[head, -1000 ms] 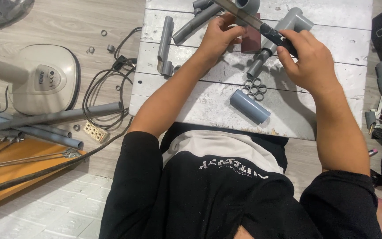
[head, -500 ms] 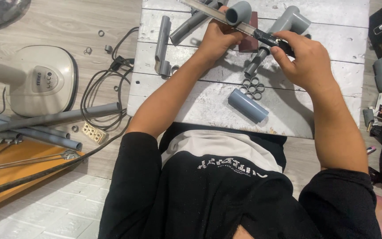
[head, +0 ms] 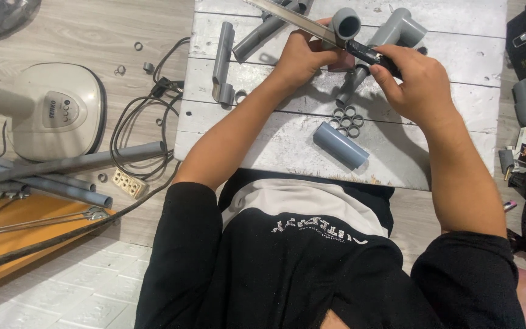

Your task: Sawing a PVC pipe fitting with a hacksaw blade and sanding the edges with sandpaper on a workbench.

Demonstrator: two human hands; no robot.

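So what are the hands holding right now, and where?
Right hand grips a saw's dark handle. Left hand steadies a short grey pipe piece by its side, under the blade.

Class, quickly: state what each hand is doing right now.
Left hand: closed on a short grey plastic pipe piece.
Right hand: closed on a saw's black handle.

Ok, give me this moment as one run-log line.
left hand: holds grey pipe piece | right hand: grips saw handle | blade: across pipe | cut rings: on white board
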